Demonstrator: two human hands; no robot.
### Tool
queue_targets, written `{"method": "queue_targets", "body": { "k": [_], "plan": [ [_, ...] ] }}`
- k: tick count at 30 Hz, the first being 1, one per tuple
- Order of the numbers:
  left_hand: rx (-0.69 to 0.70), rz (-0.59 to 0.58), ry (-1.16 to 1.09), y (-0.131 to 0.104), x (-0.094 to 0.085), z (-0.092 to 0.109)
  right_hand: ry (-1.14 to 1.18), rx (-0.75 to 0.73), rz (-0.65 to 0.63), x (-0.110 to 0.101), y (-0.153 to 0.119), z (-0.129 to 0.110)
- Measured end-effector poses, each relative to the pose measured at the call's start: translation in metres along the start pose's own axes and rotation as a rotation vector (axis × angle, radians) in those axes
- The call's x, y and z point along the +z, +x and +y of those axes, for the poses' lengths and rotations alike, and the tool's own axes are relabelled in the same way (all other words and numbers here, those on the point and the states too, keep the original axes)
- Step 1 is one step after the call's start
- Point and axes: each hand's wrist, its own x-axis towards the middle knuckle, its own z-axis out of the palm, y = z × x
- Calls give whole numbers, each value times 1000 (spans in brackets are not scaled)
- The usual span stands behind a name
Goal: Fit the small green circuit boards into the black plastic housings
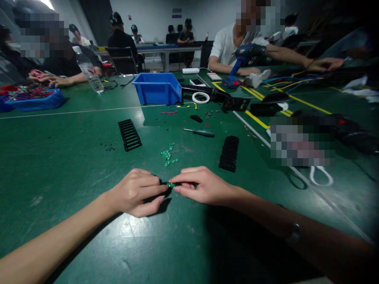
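1. The small green board (171,184) sits between our fingertips, low over the table (97,173), a little left of the middle of the view.
2. Our right hand (204,185) has thumb and forefinger closed on the board's right side. Our left hand (139,191) meets it from the other side, fingers bent; something dark shows at those fingertips, but we cannot tell whether they grip it or only press.
3. The pinch looks narrow, so we judge that uneven pressure between the two hands could tip the board or flick it out. Our fingers cover much of it (its far end is hidden), so a crooked alignment could go unnoticed.
4. Just beyond the hands lie loose green boards (166,154), some seemingly overlapping. A board dropped forward could land among them and be hard to pick out; a knuckle pushed that way could scatter them.
5. Farther off, the black slotted frame (130,135) lies to the left, with tiny dark bits (109,149) beside it that a sweeping sleeve or wrist might brush away. To the right is a black ribbed piece (229,154).
6. Beyond the boards, a screwdriver (204,133) lies flat; its round handle could roll if bumped. Behind it stands a blue bin (158,96).
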Motion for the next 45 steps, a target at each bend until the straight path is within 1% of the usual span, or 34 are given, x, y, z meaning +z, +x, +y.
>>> {"method": "queue_targets", "body": {
  "k": [5,9,15,22,29,35,41,45],
  "plan": [
    [-56,48,-23,0,-1,1,24,90,27,2,0,-1],
    [-101,71,-47,0,-1,0,6,113,77,2,-3,-3],
    [-120,41,-54,0,-2,0,-35,88,94,0,-2,-6],
    [-68,24,-14,0,-1,-1,-19,61,58,1,-2,-5],
    [-84,-21,-18,1,-1,-1,-28,57,56,2,-2,-5],
    [-82,-21,-18,1,0,-1,-32,27,32,1,-2,-4],
    [-68,-14,-4,2,-1,-1,-25,30,32,0,-1,-6],
    [-91,-14,-18,1,-1,0,-32,39,29,0,-1,-6]
  ]
}}
